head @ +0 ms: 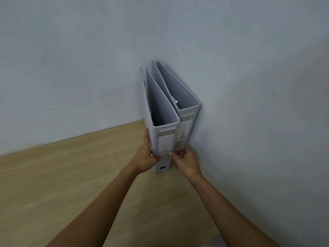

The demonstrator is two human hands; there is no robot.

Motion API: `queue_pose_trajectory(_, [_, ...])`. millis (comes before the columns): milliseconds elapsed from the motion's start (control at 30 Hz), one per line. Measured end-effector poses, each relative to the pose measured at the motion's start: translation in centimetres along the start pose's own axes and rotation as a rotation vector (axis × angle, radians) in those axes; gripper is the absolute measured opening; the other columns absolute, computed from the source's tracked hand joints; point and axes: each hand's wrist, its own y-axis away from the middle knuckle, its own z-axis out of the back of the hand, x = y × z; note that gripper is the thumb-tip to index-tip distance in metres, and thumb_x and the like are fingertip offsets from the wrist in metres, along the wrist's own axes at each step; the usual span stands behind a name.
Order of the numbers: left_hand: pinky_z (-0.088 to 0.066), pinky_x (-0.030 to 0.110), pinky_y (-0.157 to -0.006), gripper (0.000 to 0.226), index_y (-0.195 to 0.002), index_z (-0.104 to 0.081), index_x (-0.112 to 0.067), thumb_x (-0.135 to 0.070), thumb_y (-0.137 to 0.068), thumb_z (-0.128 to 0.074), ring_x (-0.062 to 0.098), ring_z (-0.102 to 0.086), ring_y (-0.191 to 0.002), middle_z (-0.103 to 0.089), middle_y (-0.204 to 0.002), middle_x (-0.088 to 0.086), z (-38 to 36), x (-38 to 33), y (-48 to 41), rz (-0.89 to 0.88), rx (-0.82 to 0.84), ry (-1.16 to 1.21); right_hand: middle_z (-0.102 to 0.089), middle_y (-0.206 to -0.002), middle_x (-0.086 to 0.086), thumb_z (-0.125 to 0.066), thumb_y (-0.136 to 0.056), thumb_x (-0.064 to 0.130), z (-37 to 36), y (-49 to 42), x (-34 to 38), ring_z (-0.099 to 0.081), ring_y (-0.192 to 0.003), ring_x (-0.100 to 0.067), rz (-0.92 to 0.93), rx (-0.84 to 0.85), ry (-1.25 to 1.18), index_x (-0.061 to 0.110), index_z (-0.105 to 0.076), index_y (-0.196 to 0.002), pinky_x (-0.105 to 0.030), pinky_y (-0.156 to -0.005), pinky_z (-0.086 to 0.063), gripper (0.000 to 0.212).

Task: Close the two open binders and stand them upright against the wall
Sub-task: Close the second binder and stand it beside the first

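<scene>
Two white lever-arch binders stand upright side by side in the room corner, spines toward me. The left binder (164,111) is nearer; the right binder (187,107) rests against the right wall. Both are closed. My left hand (146,156) grips the left binder's left side and lower spine. My right hand (185,162) pinches the lower spines where the two binders meet; its fingertips touch the left binder's right edge, and it hides the right binder's foot.
A light wooden tabletop (71,184) runs under the binders up to a pale grey back wall (71,68) and a right wall (258,122). Both my forearms reach in from the bottom of the view.
</scene>
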Motion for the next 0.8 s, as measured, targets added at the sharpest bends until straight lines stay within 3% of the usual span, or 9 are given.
queue_pose_trajectory(133, [-0.043, 0.041, -0.111, 0.120, -0.158, 0.019, -0.024, -0.001, -0.083, -0.073, 0.029, -0.040, -0.143, -0.040, -0.156, 0.010, -0.1, -0.7, -1.5, 0.011, -0.023, 0.014, -0.076, -0.085, -0.002, -0.062, -0.096, 0.036, -0.6, -1.1, 0.7, -0.076, -0.077, -0.015, -0.047, 0.063, 0.041, 0.021, -0.069, -0.083, -0.045, -0.080, -0.064, 0.021])
queue_pose_trajectory(300, [-0.042, 0.037, -0.108, 0.121, -0.159, 0.015, -0.025, -0.009, -0.082, -0.077, 0.026, -0.041, -0.143, -0.041, -0.156, 0.008, 0.3, -1.0, -2.7, 0.021, -0.028, 0.039, -0.076, -0.089, -0.001, -0.054, -0.102, 0.034, -1.0, -2.2, 1.2, -0.071, -0.065, -0.004, -0.040, 0.098, 0.035, 0.012, -0.074, -0.097, -0.020, -0.060, -0.055, 0.030])
queue_pose_trajectory(400, [-0.041, 0.030, -0.104, 0.120, -0.159, 0.016, -0.026, -0.010, -0.083, -0.076, 0.024, -0.040, -0.143, -0.040, -0.156, 0.007, 0.5, -0.7, -3.4, 0.015, -0.016, 0.044, -0.074, -0.089, 0.002, -0.054, -0.102, 0.031, -1.2, -2.8, 1.3, -0.069, -0.064, -0.004, -0.030, 0.110, 0.001, 0.016, -0.072, -0.094, -0.012, -0.054, -0.049, 0.025])
queue_pose_trajectory(500, [-0.041, 0.031, -0.107, 0.121, -0.158, 0.019, -0.026, -0.013, -0.084, -0.076, 0.024, -0.041, -0.143, -0.040, -0.157, 0.007, 0.7, -0.5, -3.7, 0.005, 0.010, 0.028, -0.075, -0.093, 0.002, -0.054, -0.102, 0.033, -1.3, -3.1, 1.1, -0.071, -0.068, -0.006, -0.028, 0.126, -0.009, 0.021, -0.070, -0.087, -0.014, -0.057, -0.051, 0.025])
queue_pose_trajectory(667, [-0.041, 0.040, -0.113, 0.118, -0.159, 0.015, -0.024, -0.012, -0.084, -0.076, 0.027, -0.041, -0.144, -0.037, -0.159, 0.008, 0.8, -0.5, -3.7, 0.011, -0.005, 0.018, -0.077, -0.095, 0.003, -0.055, -0.101, 0.038, -1.2, -3.3, 0.8, -0.074, -0.070, -0.006, -0.031, 0.115, -0.004, 0.023, -0.070, -0.086, -0.029, -0.069, -0.058, 0.026])
queue_pose_trajectory(800, [-0.039, 0.046, -0.115, 0.112, -0.160, 0.011, -0.023, -0.009, -0.087, -0.072, 0.031, -0.036, -0.148, -0.025, -0.166, 0.007, 1.1, 0.1, -2.8, 0.032, 0.007, -0.036, -0.074, -0.105, 0.002, -0.055, -0.101, 0.032, -1.4, -2.8, 1.1, -0.074, -0.076, -0.009, -0.046, 0.134, 0.014, 0.021, -0.071, -0.095, -0.024, -0.068, -0.057, 0.020])
